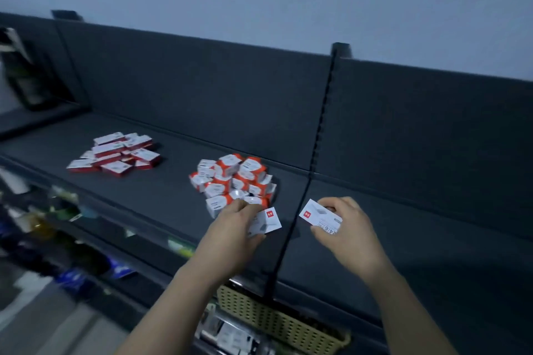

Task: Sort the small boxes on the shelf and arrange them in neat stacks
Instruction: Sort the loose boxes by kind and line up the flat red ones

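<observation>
A person's left hand (233,228) grips a small white box (266,220) at the near edge of a jumbled orange-and-white pile (233,181) on the dark shelf (161,196), fingers closed around its left end. The right hand (346,228) holds a second white box (318,215) pinched between thumb and fingers, just right of the shelf's divider (291,225). A red-and-white pile (115,154) lies well apart, farther left.
</observation>
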`<state>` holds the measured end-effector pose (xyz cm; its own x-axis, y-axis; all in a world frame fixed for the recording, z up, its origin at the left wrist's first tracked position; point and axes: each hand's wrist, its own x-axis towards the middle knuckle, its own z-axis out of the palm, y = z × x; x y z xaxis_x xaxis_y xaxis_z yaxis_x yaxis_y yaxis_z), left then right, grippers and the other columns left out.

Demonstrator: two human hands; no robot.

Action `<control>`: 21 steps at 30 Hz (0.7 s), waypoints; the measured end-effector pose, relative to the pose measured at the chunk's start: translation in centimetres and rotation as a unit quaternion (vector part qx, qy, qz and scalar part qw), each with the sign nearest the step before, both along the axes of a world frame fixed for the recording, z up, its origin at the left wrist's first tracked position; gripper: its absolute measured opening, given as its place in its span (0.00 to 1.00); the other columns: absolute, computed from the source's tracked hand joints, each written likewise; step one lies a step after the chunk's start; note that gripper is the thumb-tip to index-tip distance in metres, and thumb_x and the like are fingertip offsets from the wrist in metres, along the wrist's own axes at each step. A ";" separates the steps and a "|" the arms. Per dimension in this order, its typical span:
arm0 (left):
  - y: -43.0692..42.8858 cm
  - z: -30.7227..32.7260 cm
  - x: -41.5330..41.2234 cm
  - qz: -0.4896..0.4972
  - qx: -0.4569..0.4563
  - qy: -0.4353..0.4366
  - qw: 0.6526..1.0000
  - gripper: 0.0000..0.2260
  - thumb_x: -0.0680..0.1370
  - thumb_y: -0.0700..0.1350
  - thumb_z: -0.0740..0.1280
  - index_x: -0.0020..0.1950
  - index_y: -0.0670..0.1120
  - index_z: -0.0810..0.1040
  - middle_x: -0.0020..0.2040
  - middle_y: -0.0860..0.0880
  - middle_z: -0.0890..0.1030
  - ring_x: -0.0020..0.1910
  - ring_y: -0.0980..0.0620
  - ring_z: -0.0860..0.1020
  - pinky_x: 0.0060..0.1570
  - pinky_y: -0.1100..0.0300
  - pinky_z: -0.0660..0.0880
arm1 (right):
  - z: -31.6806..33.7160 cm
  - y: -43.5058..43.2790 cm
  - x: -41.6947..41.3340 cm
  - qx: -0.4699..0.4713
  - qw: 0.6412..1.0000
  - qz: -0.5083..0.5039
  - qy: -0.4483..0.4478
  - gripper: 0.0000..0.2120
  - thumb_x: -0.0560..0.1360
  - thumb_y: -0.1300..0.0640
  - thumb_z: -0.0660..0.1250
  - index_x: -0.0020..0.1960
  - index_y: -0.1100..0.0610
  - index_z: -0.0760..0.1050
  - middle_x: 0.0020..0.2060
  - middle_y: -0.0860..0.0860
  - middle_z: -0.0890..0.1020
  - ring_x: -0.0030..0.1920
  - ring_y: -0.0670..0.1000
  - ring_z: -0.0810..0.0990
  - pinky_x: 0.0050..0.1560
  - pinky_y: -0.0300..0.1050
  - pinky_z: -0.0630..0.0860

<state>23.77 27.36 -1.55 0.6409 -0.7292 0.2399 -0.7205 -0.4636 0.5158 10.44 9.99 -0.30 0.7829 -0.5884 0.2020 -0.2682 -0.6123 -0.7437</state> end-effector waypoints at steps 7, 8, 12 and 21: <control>11.7 1.3 9.8 0.058 0.046 -0.022 0.997 0.22 0.77 0.50 0.66 0.70 0.54 0.67 0.62 0.53 0.69 0.60 0.52 0.69 0.56 0.59 0.70 | 0.2 9.5 12.4 -0.025 0.998 0.053 -0.004 0.19 0.71 0.58 0.70 0.60 0.49 0.74 0.57 0.40 0.71 0.50 0.39 0.72 0.42 0.27 0.68; 12.9 1.4 11.0 0.065 0.049 -0.023 0.996 0.21 0.77 0.50 0.66 0.70 0.54 0.67 0.62 0.53 0.69 0.60 0.51 0.69 0.56 0.59 0.70 | 0.2 10.6 13.9 -0.028 0.998 0.057 -0.007 0.19 0.70 0.59 0.70 0.60 0.49 0.74 0.58 0.41 0.71 0.51 0.39 0.72 0.44 0.26 0.66; 16.7 1.5 15.7 0.093 0.054 -0.023 0.994 0.20 0.78 0.49 0.65 0.69 0.53 0.67 0.63 0.52 0.69 0.61 0.51 0.69 0.56 0.60 0.68 | -0.1 14.0 19.1 -0.029 0.997 0.070 -0.005 0.18 0.71 0.57 0.70 0.61 0.49 0.73 0.56 0.42 0.71 0.51 0.41 0.72 0.43 0.23 0.66; 19.4 0.4 26.4 0.161 0.083 -0.007 0.983 0.19 0.77 0.49 0.65 0.68 0.50 0.69 0.63 0.50 0.71 0.60 0.50 0.70 0.56 0.58 0.71 | -1.5 16.4 30.2 -0.047 0.994 0.097 0.023 0.13 0.72 0.54 0.70 0.55 0.48 0.73 0.51 0.43 0.72 0.47 0.42 0.74 0.35 0.29 0.69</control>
